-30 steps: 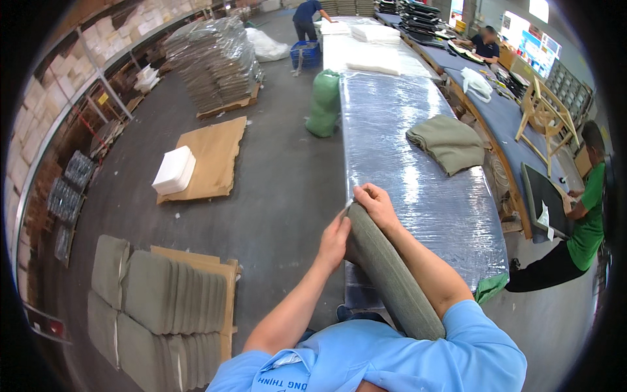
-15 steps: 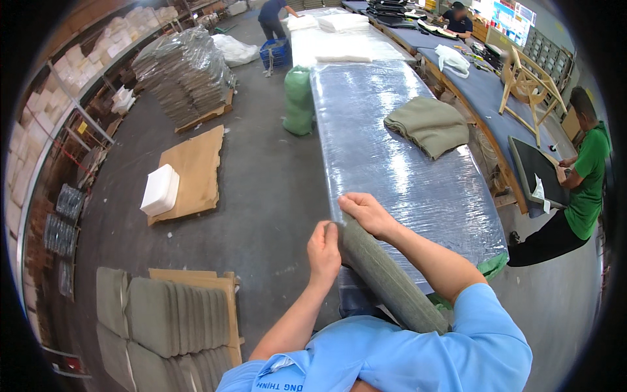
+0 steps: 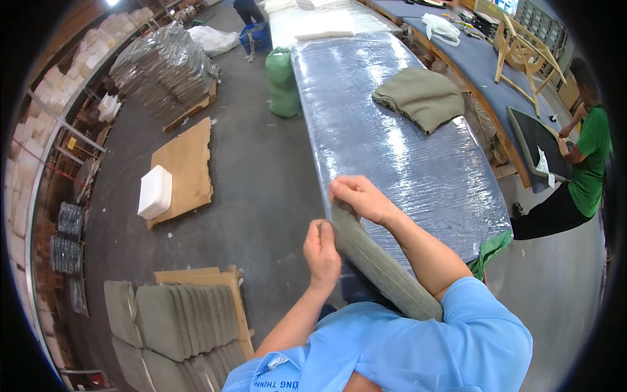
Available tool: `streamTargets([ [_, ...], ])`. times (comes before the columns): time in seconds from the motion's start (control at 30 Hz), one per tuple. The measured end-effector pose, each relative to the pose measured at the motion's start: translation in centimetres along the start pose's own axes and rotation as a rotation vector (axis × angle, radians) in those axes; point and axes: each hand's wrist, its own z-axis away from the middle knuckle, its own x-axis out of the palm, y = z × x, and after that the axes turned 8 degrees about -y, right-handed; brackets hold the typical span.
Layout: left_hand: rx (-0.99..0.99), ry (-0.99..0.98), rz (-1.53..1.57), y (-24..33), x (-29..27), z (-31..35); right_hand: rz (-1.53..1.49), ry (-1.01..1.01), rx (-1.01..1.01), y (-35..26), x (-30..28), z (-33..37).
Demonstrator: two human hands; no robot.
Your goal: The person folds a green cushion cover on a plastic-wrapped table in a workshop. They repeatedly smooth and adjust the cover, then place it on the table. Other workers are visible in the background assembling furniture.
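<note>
The left hand (image 3: pixel 322 253) and the right hand (image 3: pixel 362 198) are near the centre of the frame, with thumb and fingers of each pinching the upper end of a grey-green cushion (image 3: pixel 385 268). The cushion is turned on its narrow side and goes slanting from the hands to the blue shirt (image 3: pixel 392 340) of the person, at the lower centre.

Behind the hands there is a long counter (image 3: pixel 411 176), covered by shiny plastic film. On it, toward the upper right, lies a folded grey-green cloth (image 3: pixel 419 98), and at its far end are white pads (image 3: pixel 323 25). A green sack (image 3: pixel 282 83) stands just beside its left edge.

In the lower left, similar cushions (image 3: pixel 183 320) are packed in rows next to cardboard. Above them, a white block (image 3: pixel 155 193) (it seems to be several layers) rests on a brown cardboard sheet (image 3: pixel 186 170). A film-wrapped stack (image 3: pixel 166 75) is at the upper left.

At the right, a co-worker (image 3: pixel 591 157) in green touches a dark panel (image 3: pixel 535 144), below a wooden chair frame (image 3: pixel 522 59).
</note>
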Motion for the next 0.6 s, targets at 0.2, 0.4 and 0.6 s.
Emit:
streamTargets([
  [0.2,-0.015,-0.042,0.04,0.3,0.8,-0.3,-0.016,0.24,-0.031,2.2,1.5,-0.4],
  [0.4,0.098,0.082,0.075,0.1,1.2,-2.3,0.054,0.364,-0.131,4.0,2.4,-2.1],
  [0.6,0.083,0.085,0.178,0.7,1.5,-3.5,0.018,0.442,-0.073,5.8,2.5,-2.6],
])
